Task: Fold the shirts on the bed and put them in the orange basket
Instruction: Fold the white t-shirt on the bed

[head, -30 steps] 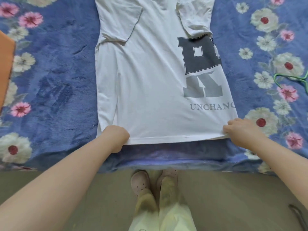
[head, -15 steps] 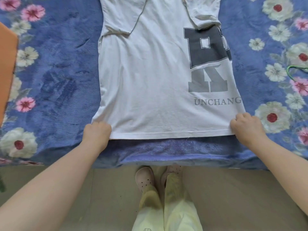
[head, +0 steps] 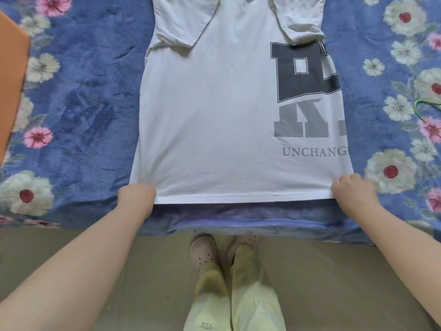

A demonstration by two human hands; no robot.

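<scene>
White cotton T-shirt (head: pixel 214 120) lies flat on the plush floral blanket (head: pixel 78 111), sleeves folded inward; left hand (head: pixel 137 198) and right hand (head: pixel 353 191) each pinch a hem corner.

Home bedroom — floral-blanketed bed (head: pixel 78 111)

White shirt (head: pixel 210 111) — collar and shoulders cut off by top edge. Print right of shirt centre wraps under folded side; word reads only "UNCHANG". Fingers of left hand (head: pixel 137 197) and right hand (head: pixel 352 191) curl under shirt hem, tips hidden. Orange basket (head: pixel 12 80) left of shirt — only corner in frame. Green object (head: pixel 427 108) right of shirt, cut off, unidentifiable.
</scene>
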